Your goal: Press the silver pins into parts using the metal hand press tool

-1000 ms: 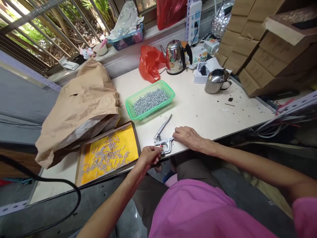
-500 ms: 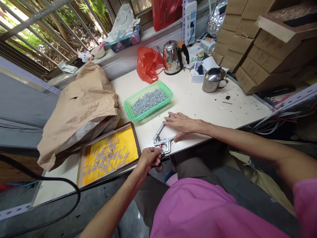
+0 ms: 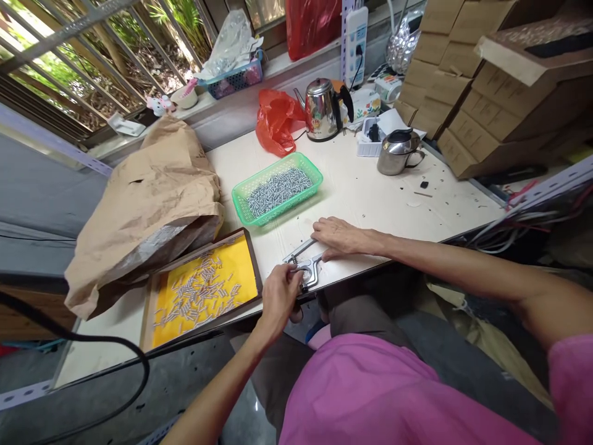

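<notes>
A grey metal squeeze tool [image 3: 311, 266] with a long lever, a small spring and a curved frame lies at the table's front edge. My right hand [image 3: 340, 237] is closed around its right end, fingers over the lever and thumb by the frame. At the tool's left end, my left hand [image 3: 280, 290] has its fingers pinched together against the jaw; whatever is between them is hidden. To the left, a shallow tray [image 3: 254, 262] with a yellow lining holds many small metal pins [image 3: 199, 295]. Beyond the tool, a green plastic basket [image 3: 238, 207] holds a heap of small silvery metal pieces [image 3: 280, 190].
A large brown paper bag [image 3: 152, 191] leans behind the tray. At the back stand a red plastic bag [image 3: 278, 123], an electric kettle [image 3: 322, 111] and a steel pot [image 3: 397, 153]. Cardboard boxes [image 3: 491, 117] are stacked at the right. A black cable [image 3: 115, 337] hangs at the left.
My right hand has drawn nearer and its fingers have curled, bringing the lever down toward the frame. My left hand has shifted up over the tool's left end; the red spot there is now covered.
</notes>
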`<move>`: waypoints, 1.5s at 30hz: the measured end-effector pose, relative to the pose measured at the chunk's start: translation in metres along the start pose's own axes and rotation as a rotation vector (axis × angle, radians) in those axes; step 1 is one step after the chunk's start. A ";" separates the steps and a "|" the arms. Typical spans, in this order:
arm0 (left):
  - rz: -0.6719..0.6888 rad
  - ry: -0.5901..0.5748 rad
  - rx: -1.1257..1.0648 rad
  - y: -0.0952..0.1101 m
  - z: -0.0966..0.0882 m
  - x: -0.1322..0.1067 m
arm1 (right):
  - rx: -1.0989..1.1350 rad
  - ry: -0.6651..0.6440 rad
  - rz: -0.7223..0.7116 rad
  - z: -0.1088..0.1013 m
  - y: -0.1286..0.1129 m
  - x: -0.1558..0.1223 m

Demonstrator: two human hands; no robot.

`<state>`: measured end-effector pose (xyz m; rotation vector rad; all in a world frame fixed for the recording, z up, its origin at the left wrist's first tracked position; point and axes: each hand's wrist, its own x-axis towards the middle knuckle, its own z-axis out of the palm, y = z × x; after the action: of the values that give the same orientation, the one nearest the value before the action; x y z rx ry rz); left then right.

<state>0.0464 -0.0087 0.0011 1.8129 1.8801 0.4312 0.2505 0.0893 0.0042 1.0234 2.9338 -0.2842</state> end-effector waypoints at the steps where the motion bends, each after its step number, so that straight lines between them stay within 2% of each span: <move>1: 0.127 0.025 0.089 0.004 0.003 0.005 | 0.004 0.004 0.007 0.001 -0.001 -0.001; 3: 0.328 0.005 0.235 0.012 0.010 0.017 | 0.017 -0.001 0.021 0.002 -0.001 -0.003; 6: 0.468 -0.066 0.384 0.019 0.017 0.036 | 0.024 -0.025 0.045 0.004 0.000 -0.006; 11: 0.510 -0.127 0.468 0.021 0.016 0.057 | 0.005 -0.047 0.087 0.005 0.002 -0.010; 18: 0.540 -0.186 0.380 0.024 0.018 0.068 | 0.096 -0.076 0.115 -0.002 0.000 -0.008; 24: 0.492 -0.153 0.287 0.026 0.021 0.064 | 0.105 -0.114 0.162 0.003 -0.003 -0.008; 29: 0.489 -0.125 0.326 0.028 0.021 0.057 | 0.061 -0.055 0.162 0.002 0.003 -0.009; 34: 0.496 -0.009 0.274 0.022 0.043 0.029 | 0.119 -0.008 0.056 0.002 0.021 -0.006; 39: 0.576 -0.022 0.175 0.027 0.066 -0.003 | 0.128 0.092 0.123 0.008 0.034 0.010; 42: 0.577 -0.021 0.139 0.029 0.069 -0.008 | 0.105 0.100 0.131 0.005 0.037 0.025; 45: 0.579 0.002 0.120 0.029 0.069 -0.007 | 0.023 0.077 0.176 -0.002 0.023 0.037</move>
<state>0.1083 -0.0206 -0.0396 2.4315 1.3767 0.5200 0.2357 0.1308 -0.0004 1.3140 2.8871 -0.2805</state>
